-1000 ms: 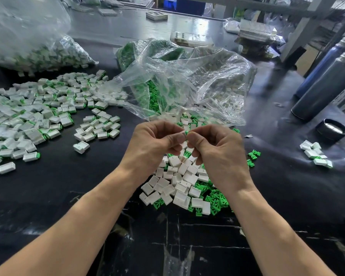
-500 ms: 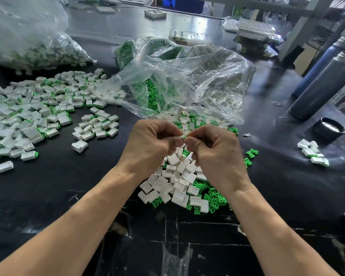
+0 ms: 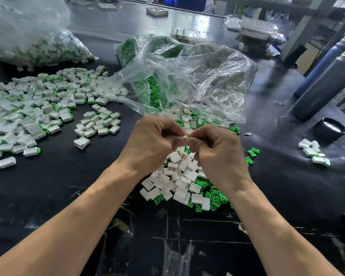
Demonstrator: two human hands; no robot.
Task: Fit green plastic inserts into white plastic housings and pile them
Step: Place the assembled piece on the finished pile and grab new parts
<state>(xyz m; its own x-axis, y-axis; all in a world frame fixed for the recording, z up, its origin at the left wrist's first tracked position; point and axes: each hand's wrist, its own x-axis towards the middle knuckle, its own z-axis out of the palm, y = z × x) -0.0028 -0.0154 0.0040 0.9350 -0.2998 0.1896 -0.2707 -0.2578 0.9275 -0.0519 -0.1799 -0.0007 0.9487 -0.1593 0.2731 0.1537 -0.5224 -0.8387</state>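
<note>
Both hands' grips are curled together — left hand [image 3: 153,142] pinching a white housing [image 3: 184,137], right hand [image 3: 217,154] pressing in something hidden. Many assembled pieces [image 3: 36,114] lie far left on the table [image 3: 68,186] — loose housings and green inserts [image 3: 213,196] remain beneath.

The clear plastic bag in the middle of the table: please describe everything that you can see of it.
The clear plastic bag is thin, crumpled and glossy. It lies slumped on the dark table, its open mouth toward the hands. Green inserts show through it, and parts spill out at the mouth. Neither hand touches it.
</note>
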